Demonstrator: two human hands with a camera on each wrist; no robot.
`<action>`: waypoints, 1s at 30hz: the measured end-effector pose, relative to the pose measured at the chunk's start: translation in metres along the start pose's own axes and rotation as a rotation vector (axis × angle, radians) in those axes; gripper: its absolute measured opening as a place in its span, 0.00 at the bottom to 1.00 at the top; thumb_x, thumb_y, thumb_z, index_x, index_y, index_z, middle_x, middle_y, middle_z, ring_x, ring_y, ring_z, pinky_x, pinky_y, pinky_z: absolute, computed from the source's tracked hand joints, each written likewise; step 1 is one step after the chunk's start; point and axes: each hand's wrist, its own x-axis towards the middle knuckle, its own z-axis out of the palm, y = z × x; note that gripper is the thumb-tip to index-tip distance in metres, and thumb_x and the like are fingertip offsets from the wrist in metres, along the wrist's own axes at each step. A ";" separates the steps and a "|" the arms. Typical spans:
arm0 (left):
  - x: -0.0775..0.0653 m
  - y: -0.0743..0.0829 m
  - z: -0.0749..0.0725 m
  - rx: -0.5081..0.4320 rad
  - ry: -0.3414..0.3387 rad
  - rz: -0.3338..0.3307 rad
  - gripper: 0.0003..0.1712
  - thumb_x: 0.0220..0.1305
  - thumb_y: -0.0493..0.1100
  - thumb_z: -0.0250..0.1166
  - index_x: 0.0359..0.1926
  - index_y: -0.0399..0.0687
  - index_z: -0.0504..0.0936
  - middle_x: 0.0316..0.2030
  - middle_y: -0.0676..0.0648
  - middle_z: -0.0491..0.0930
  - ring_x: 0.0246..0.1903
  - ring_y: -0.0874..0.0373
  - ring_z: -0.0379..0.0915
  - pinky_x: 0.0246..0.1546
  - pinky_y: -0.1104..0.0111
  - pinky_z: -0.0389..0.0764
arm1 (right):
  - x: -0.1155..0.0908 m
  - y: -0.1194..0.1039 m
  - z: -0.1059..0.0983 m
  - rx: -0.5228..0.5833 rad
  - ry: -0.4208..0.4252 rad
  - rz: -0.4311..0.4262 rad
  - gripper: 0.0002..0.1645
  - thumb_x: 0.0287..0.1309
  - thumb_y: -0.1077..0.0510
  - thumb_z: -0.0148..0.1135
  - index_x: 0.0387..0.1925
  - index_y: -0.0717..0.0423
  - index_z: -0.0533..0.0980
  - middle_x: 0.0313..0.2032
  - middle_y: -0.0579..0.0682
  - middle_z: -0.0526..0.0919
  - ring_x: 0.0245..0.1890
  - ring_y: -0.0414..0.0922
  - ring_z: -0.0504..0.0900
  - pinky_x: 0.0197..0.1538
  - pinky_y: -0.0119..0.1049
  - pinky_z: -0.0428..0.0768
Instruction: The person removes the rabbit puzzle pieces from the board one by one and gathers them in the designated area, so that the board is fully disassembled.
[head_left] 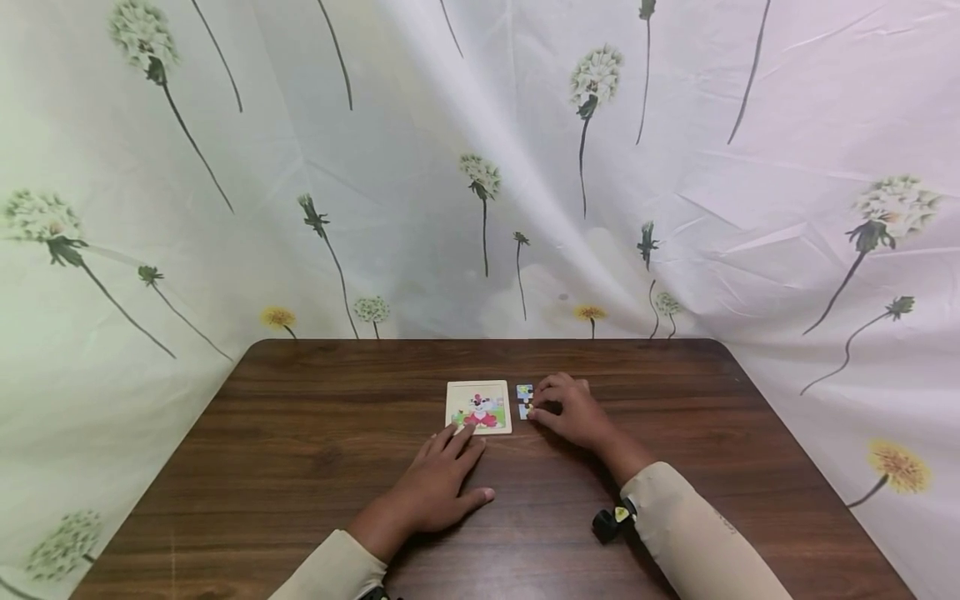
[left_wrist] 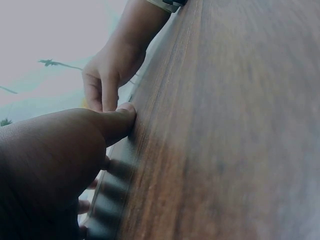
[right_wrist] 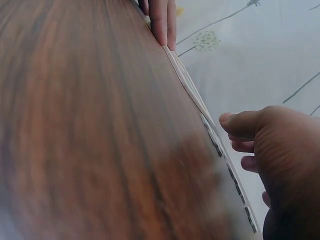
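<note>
1. Right hand (head_left: 573, 410): thumb and fingers loosely bent and slightly apart, with nothing visible pinched between them. Whether the thumb touches a piece cannot be told.
2. Loose pieces: a far piece (head_left: 524, 391) lies just beside the right fingertips, on their left; a near piece (head_left: 523, 412) lies at the thumb tip. Both are flat, with light blue faces. The right wrist view, edge-on, shows a row of thin segments below that hand.
3. Left hand (head_left: 441, 482): fingers spread, their tips resting on the near edge of the board; thumb out to the side, clear of it.
4. Board (head_left: 459, 398): flat on the table (head_left: 337, 467), ahead of the left fingertips and to the left of the right hand. A cartoon figure fills its nearer part; the far part is bare and pale.
5. Handling, pieces: judged light, stiff and thin, probably wood or card. Lying flat, they offer little edge to catch; the knobs look the likeliest parts to chip. Best hold: thumb and forefinger on opposite side edges, or one fingertip to slide.
6. Handling, board: judged light, rigid and apt to skid. Steady it by the rim, under the left fingertips.
</note>
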 end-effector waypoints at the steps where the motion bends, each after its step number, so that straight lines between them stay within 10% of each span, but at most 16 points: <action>1: 0.000 0.001 -0.001 0.002 -0.004 -0.003 0.45 0.79 0.67 0.62 0.82 0.43 0.69 0.85 0.36 0.59 0.85 0.30 0.50 0.80 0.31 0.58 | 0.001 0.000 0.001 -0.002 0.003 -0.002 0.04 0.68 0.53 0.78 0.38 0.47 0.92 0.49 0.45 0.88 0.55 0.48 0.83 0.59 0.55 0.68; 30: 0.002 -0.002 0.001 0.017 0.002 0.010 0.44 0.78 0.66 0.63 0.81 0.43 0.70 0.84 0.35 0.61 0.84 0.30 0.52 0.79 0.30 0.59 | 0.037 -0.033 0.037 0.058 -0.028 -0.045 0.08 0.73 0.55 0.72 0.49 0.51 0.91 0.56 0.51 0.88 0.61 0.51 0.80 0.63 0.62 0.65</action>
